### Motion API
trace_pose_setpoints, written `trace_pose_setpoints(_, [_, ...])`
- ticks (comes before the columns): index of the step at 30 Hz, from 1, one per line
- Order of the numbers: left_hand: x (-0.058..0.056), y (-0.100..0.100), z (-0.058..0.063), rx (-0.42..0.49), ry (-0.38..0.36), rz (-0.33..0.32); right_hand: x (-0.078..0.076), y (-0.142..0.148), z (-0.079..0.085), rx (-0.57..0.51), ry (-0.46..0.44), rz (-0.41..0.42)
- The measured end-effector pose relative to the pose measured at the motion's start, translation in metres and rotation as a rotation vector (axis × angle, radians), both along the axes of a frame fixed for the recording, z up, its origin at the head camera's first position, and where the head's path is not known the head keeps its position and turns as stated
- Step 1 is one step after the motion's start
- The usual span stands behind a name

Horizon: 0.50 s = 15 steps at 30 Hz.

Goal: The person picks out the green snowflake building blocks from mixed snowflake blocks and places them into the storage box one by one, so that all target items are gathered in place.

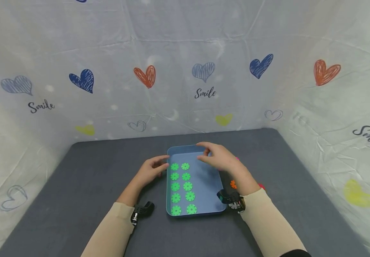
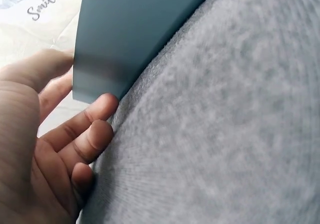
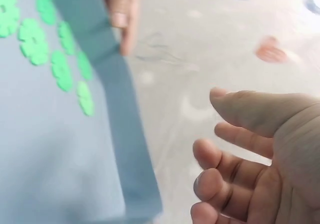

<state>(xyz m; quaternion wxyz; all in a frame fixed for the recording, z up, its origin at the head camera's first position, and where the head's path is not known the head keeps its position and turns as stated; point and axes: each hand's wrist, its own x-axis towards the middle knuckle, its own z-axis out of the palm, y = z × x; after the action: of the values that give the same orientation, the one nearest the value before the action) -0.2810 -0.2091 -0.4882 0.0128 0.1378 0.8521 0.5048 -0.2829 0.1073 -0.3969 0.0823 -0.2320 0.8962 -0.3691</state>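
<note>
A shallow blue tray (image 1: 207,192) lies on the dark cloth. In its left half, several green flower-shaped pieces (image 1: 187,186) form two columns. My left hand (image 1: 151,170) is at the tray's far left side, its thumb and fingertips against the outer wall; in the left wrist view, fingers (image 2: 102,107) rest by the wall's lower corner. Over the tray's far right corner hovers my right hand (image 1: 218,156), thumb and fingers bent loosely and apart. Nothing shows between them in the right wrist view, where the hand (image 3: 250,159) stands beside the tray (image 3: 127,149).
Right of the tray, partly behind the right forearm, lie an orange flower-shaped piece (image 1: 233,184), a red piece (image 1: 261,186) and a bit of pink (image 1: 237,158). A white heart-printed curtain (image 1: 172,100) hangs behind the grey cloth-covered table (image 1: 101,171). Both wrists wear black cameras.
</note>
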Motion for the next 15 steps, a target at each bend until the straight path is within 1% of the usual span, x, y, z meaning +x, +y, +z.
trace_pose_setpoints(3, [-0.001,0.002,0.002,-0.020,0.006,-0.024,0.003,0.018,0.002,-0.070,-0.005,-0.054])
trace_pose_setpoints(6, [-0.003,0.004,0.005,-0.038,0.025,-0.052,0.001,0.034,0.004,-0.092,0.023,-0.089])
trace_pose_setpoints(9, [-0.003,0.004,0.006,-0.034,0.029,-0.070,-0.002,0.048,0.006,-0.090,0.039,-0.113])
trace_pose_setpoints(15, [0.001,-0.005,0.002,0.033,-0.003,-0.067,-0.003,0.068,0.009,-0.052,0.033,-0.160])
